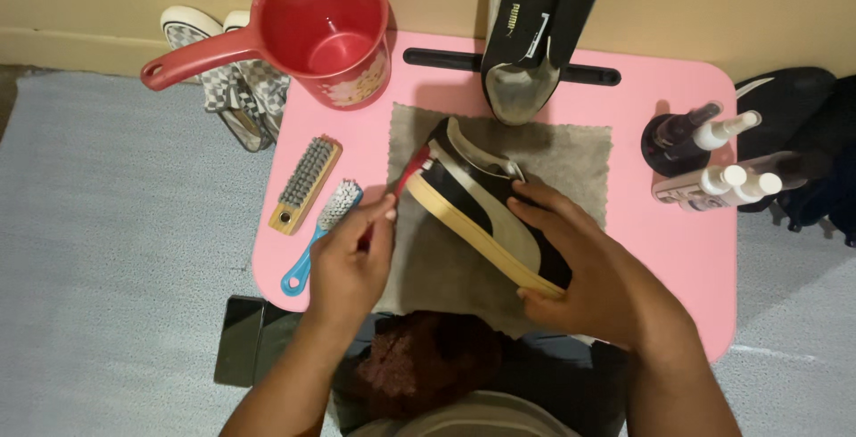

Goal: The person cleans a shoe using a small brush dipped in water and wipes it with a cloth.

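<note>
A black and cream sneaker (486, 210) with a tan sole lies on its side on a grey-brown cloth (571, 156) on a pink lap table (687, 250). My right hand (580, 263) grips the sneaker's heel end from above. My left hand (357, 259) holds a red toothbrush (412, 172), its head against the toe edge of the sole. Its bristles are hidden against the shoe.
A wooden brush (305, 185) and a blue-handled brush (323, 234) lie left of the cloth. A red jug (308, 27) stands at the back left, a second black sneaker (526, 36) at the back, spray bottles (713, 160) at the right. Checkered shoes (234, 89) lie on the floor.
</note>
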